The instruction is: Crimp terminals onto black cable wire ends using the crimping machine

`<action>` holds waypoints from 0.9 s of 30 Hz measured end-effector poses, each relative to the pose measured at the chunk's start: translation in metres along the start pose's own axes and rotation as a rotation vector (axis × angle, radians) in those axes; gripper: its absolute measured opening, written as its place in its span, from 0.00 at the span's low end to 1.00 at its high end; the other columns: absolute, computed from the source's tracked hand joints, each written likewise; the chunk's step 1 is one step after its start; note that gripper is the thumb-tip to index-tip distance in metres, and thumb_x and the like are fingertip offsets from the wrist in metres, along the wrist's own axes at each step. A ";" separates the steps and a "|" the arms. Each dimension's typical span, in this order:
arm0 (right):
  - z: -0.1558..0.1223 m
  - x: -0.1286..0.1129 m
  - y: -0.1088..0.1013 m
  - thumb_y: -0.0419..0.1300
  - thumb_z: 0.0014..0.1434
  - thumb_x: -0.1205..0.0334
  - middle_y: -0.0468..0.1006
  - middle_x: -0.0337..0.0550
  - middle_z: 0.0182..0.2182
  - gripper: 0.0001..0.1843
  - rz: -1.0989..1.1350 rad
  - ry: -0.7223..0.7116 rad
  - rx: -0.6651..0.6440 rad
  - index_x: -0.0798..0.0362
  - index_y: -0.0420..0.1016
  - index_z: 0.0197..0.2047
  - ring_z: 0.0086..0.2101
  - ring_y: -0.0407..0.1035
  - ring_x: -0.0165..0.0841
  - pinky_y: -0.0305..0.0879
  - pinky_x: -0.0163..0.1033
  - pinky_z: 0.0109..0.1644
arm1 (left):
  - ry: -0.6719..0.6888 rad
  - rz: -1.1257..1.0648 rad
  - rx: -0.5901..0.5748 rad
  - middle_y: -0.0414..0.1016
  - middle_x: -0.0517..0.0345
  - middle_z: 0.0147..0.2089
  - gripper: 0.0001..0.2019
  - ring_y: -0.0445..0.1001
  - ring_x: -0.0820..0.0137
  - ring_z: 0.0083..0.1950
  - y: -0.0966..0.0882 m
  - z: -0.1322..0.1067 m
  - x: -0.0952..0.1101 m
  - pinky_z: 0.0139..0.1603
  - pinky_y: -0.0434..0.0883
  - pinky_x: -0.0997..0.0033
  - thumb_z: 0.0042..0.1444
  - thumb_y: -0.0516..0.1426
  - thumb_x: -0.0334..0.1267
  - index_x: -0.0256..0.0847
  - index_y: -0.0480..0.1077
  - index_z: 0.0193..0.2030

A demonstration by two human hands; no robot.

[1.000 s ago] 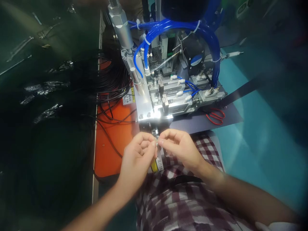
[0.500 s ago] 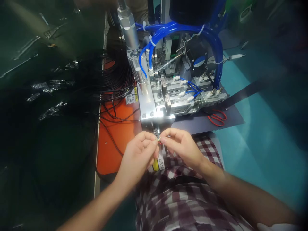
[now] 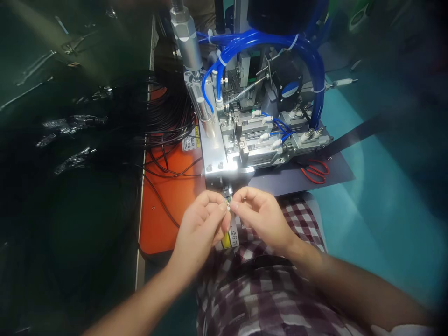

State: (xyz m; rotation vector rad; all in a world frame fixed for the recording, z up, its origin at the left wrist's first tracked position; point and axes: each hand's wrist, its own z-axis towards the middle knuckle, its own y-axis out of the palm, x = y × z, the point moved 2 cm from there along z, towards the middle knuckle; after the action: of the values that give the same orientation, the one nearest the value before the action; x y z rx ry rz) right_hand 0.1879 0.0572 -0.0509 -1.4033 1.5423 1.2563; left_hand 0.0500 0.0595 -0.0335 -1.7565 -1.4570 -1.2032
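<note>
Two hands, left hand (image 3: 201, 224) and right hand (image 3: 261, 212), pinch closed on one tiny metal part (image 3: 227, 201) below the pneumatic fixture (image 3: 245, 140); part not yet loaded, judging by position.

teal bench top (image 3: 367, 224) — orange mat (image 3: 168, 205) | dim surroundings, bright spot centre

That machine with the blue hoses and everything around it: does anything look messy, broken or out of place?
Nothing looks broken or spilled. The untidiest spot is the loose tangle of black cables spreading over the orange mat left of the machine. Red-handled scissors lie beside its base. Both hands pinch something tiny at its front edge.
</note>
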 end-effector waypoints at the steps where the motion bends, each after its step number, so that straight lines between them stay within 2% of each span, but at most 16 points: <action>1: 0.000 -0.001 -0.001 0.61 0.56 0.64 0.63 0.30 0.19 0.07 -0.060 -0.076 0.013 0.54 0.68 0.29 0.20 0.55 0.23 0.52 0.30 0.22 | 0.010 0.034 0.018 0.66 0.67 0.23 0.06 0.54 0.82 0.18 0.000 -0.001 0.002 0.18 0.53 0.83 0.61 0.54 0.38 0.41 0.62 0.35; 3: -0.001 -0.004 -0.002 0.61 0.55 0.67 0.67 0.33 0.23 0.05 -0.171 -0.210 0.033 0.54 0.69 0.29 0.23 0.59 0.24 0.56 0.31 0.26 | 0.035 0.112 0.077 0.66 0.66 0.24 0.07 0.58 0.81 0.20 0.000 -0.004 0.005 0.19 0.56 0.83 0.59 0.57 0.39 0.40 0.65 0.34; 4: -0.001 -0.004 -0.002 0.61 0.55 0.67 0.68 0.34 0.24 0.05 -0.188 -0.223 0.030 0.54 0.69 0.29 0.24 0.60 0.24 0.56 0.31 0.26 | 0.042 0.135 0.103 0.65 0.66 0.23 0.07 0.58 0.81 0.21 0.000 -0.005 0.007 0.20 0.56 0.83 0.58 0.58 0.40 0.39 0.66 0.34; 5: -0.001 -0.004 -0.002 0.61 0.56 0.66 0.67 0.33 0.23 0.05 -0.168 -0.190 0.018 0.54 0.69 0.29 0.23 0.60 0.24 0.56 0.31 0.26 | 0.037 0.136 0.122 0.64 0.66 0.23 0.08 0.58 0.81 0.21 -0.001 -0.005 0.007 0.20 0.56 0.83 0.57 0.59 0.41 0.39 0.67 0.34; 9: 0.003 0.000 -0.002 0.59 0.58 0.60 0.61 0.28 0.14 0.08 0.021 0.108 -0.064 0.53 0.67 0.30 0.16 0.54 0.23 0.51 0.30 0.20 | -0.060 0.060 0.101 0.61 0.67 0.21 0.10 0.56 0.80 0.21 -0.005 0.000 -0.001 0.20 0.56 0.82 0.57 0.59 0.44 0.39 0.68 0.33; 11: 0.005 -0.001 -0.004 0.60 0.58 0.58 0.61 0.28 0.14 0.09 0.013 0.131 -0.061 0.54 0.68 0.30 0.16 0.52 0.23 0.50 0.30 0.19 | -0.095 0.071 0.091 0.60 0.66 0.21 0.11 0.56 0.80 0.22 -0.009 0.003 -0.004 0.21 0.55 0.82 0.56 0.59 0.45 0.38 0.69 0.32; 14: 0.007 -0.004 -0.010 0.59 0.59 0.58 0.62 0.29 0.16 0.10 -0.079 0.071 -0.017 0.55 0.70 0.30 0.17 0.52 0.23 0.49 0.30 0.19 | -0.118 0.097 0.083 0.57 0.67 0.20 0.12 0.53 0.80 0.21 -0.012 0.006 -0.005 0.20 0.52 0.81 0.56 0.59 0.45 0.38 0.69 0.32; 17: 0.007 -0.005 -0.011 0.60 0.58 0.58 0.64 0.32 0.19 0.09 -0.181 0.032 -0.029 0.55 0.73 0.31 0.18 0.55 0.23 0.50 0.31 0.19 | -0.122 0.113 0.085 0.56 0.67 0.20 0.12 0.51 0.80 0.21 -0.012 0.006 -0.002 0.21 0.50 0.81 0.56 0.59 0.46 0.38 0.69 0.32; 23: 0.005 0.001 -0.009 0.60 0.58 0.61 0.71 0.37 0.23 0.07 -0.247 -0.061 -0.020 0.54 0.72 0.31 0.19 0.59 0.25 0.54 0.33 0.21 | -0.101 0.170 0.077 0.60 0.67 0.21 0.12 0.53 0.80 0.20 -0.008 0.005 0.001 0.20 0.52 0.80 0.57 0.58 0.46 0.38 0.69 0.33; 25: 0.004 0.001 -0.009 0.59 0.59 0.62 0.71 0.37 0.24 0.06 -0.345 -0.168 0.002 0.53 0.71 0.31 0.21 0.60 0.26 0.56 0.33 0.23 | -0.051 0.243 0.088 0.64 0.65 0.23 0.10 0.57 0.79 0.21 -0.007 0.005 0.002 0.21 0.55 0.79 0.57 0.58 0.45 0.39 0.70 0.33; 27: 0.003 0.000 -0.010 0.58 0.60 0.63 0.71 0.38 0.25 0.06 -0.459 -0.295 0.052 0.53 0.70 0.31 0.23 0.62 0.27 0.57 0.34 0.26 | 0.093 0.415 0.134 0.70 0.62 0.27 0.08 0.64 0.77 0.24 -0.007 0.005 0.005 0.24 0.61 0.78 0.58 0.58 0.42 0.39 0.71 0.34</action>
State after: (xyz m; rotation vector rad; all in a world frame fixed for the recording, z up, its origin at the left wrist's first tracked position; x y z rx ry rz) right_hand 0.1970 0.0604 -0.0539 -1.3669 0.9768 1.0705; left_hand 0.0442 0.0675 -0.0322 -1.7725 -1.0258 -0.9331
